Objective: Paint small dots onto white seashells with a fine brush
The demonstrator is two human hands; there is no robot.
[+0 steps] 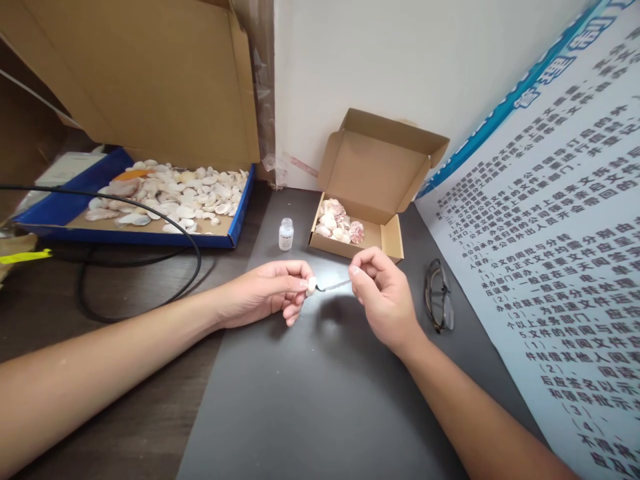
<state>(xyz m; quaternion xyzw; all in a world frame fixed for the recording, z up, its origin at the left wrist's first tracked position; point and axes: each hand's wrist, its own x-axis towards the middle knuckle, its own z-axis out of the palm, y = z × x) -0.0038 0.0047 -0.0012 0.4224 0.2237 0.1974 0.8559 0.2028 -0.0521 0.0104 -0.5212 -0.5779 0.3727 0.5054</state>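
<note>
My left hand (pixel 273 290) pinches a small white shell (pixel 311 285) between thumb and fingertips, just above the dark grey mat (pixel 310 400). My right hand (pixel 383 290) holds a thin metal pick (pixel 335 286) in a pinch, its tip touching the shell. A small cardboard box (pixel 380 237) with its lid up holds several pink and white shells just behind my hands. A little clear bottle (pixel 286 235) with a white cap stands to the left of that box.
A blue-edged tray (pixel 235 220) with several pale shells lies at the back left under a big cardboard flap. A black cable (pixel 193 250) loops over the brown table. Glasses (pixel 439 297) lie at the right, beside a printed poster (pixel 555 267).
</note>
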